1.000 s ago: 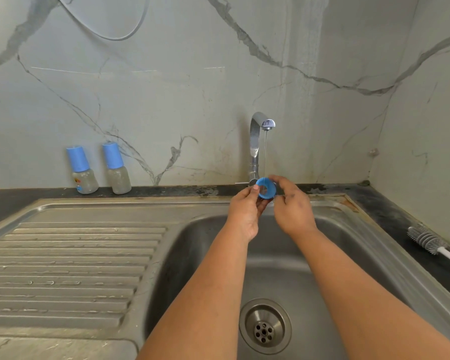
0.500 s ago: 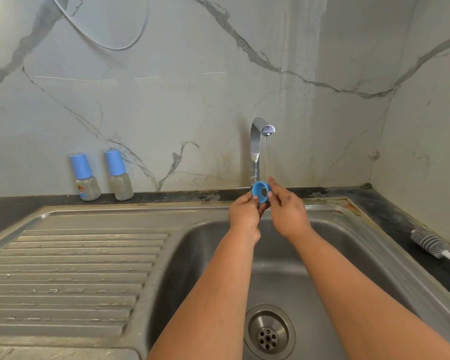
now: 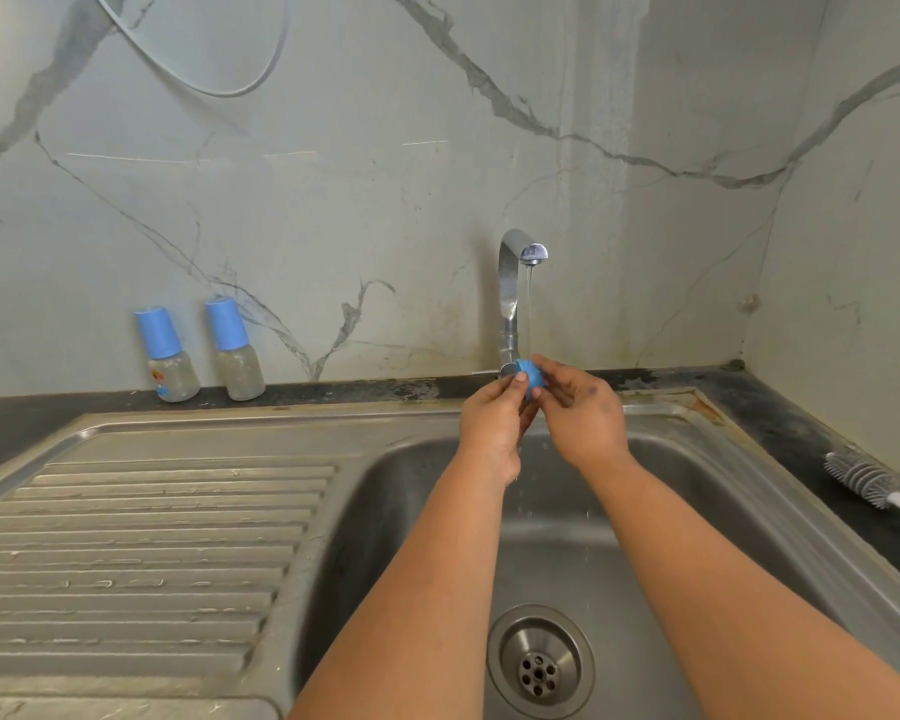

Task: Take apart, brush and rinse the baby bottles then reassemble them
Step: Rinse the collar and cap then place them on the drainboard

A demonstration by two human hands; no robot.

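Small blue bottle ring (image 3: 531,377) pinched between left hand (image 3: 494,423) and right hand (image 3: 583,415), fingertips only, right under the thin stream from the tap (image 3: 515,293), over the back of the sink (image 3: 697,511).

Likely trouble: wet plastic, a light pinch, running water. Easy slip from the fingers, then a drop into the basin and a roll toward the drain (image 3: 540,662). Too big to pass the strainer holes, by the look of it, but dirty again and due another rinse. Splash onto forearms and bench (image 3: 801,423) likely too if turned side-on to the stream.

Two capped bottles (image 3: 204,350) upright against the wall at the back left, just beside each other, well apart from the hands; whether already washed, cannot tell. Bottle brush (image 3: 863,480) lying on the dark bench at right, handle running out of view.

Steel sink with ribbed draining board (image 3: 141,553) on the left, wet in patches. Marble-look wall panels (image 3: 333,174) behind and to the right, stained near the tap base; rust-coloured marks at the sink's back right corner. Loop of hose (image 3: 261,80) hanging on the wall above.
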